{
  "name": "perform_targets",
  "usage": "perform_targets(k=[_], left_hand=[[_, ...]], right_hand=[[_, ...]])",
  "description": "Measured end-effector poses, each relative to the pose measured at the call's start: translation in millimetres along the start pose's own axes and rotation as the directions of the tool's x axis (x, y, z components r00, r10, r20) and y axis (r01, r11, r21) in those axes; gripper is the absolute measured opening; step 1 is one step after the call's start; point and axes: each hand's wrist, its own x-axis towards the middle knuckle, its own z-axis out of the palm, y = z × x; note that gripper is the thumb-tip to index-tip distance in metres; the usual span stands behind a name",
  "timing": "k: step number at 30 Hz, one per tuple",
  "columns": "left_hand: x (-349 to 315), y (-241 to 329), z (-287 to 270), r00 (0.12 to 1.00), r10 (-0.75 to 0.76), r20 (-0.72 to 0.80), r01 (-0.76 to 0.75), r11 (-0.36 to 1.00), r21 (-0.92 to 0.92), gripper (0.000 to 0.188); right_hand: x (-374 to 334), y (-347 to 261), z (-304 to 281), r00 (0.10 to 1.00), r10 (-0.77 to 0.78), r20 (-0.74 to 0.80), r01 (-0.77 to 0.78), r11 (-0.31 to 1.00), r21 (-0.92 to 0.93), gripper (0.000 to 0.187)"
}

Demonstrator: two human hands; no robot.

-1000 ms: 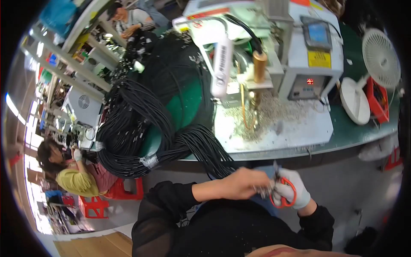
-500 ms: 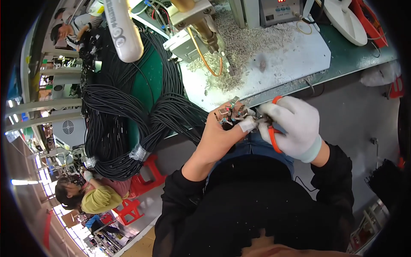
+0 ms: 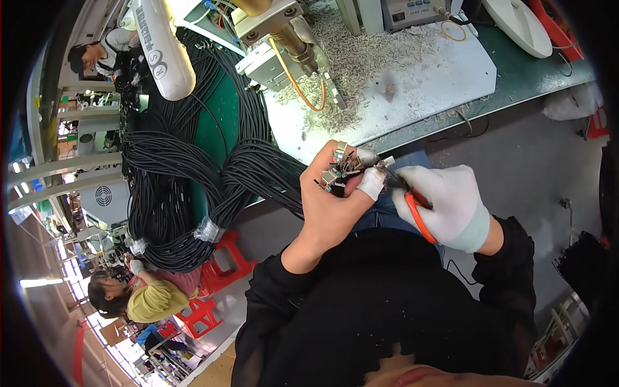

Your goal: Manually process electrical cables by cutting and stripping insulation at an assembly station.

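My left hand (image 3: 325,209), bare but for white wraps on the thumb and a fingertip, is closed around several cable ends with small metal connectors (image 3: 332,174). One connector (image 3: 387,162) sticks out between its thumb and finger toward the right. My right hand (image 3: 454,205), in a white glove, grips orange-handled pliers (image 3: 419,219). Their dark jaws point left, close to that connector; whether they touch it I cannot tell. Black cables (image 3: 274,171) run from the left to my left hand. Both hands are above my lap, near the bench's front edge.
Thick coils of black cable (image 3: 174,193) lie on the green bench (image 3: 216,122) at left. A white board (image 3: 425,97) strewn with clippings lies under a machine head (image 3: 293,45). A control box (image 3: 412,13) stands behind. Red stools (image 3: 225,264) and a seated person (image 3: 151,300) are at left.
The pliers' handles have come closer together, and my right hand has shifted slightly down. My left hand has turned a little, so one connector now shows at its thumb tip. The whole view has shifted slightly.
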Motion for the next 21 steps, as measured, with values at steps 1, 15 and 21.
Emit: perform_targets(k=[1,15,21], left_hand=[[1,2,1,1.0,-0.015,0.0,0.015,1.0,-0.005,0.015],[-2,-8,5,0.995,0.058,-0.08,-0.051,0.995,0.091,0.014],[11,-10,-12,0.953,-0.282,0.109,0.299,0.929,-0.218,0.012]], right_hand=[[0,0,1,1.0,0.016,0.009,-0.017,0.995,0.094,0.021],[7,-5,19,0.971,0.078,-0.226,-0.076,0.997,0.018,0.013],[7,0,28,0.95,0.28,0.139,-0.313,0.832,0.457,0.013]])
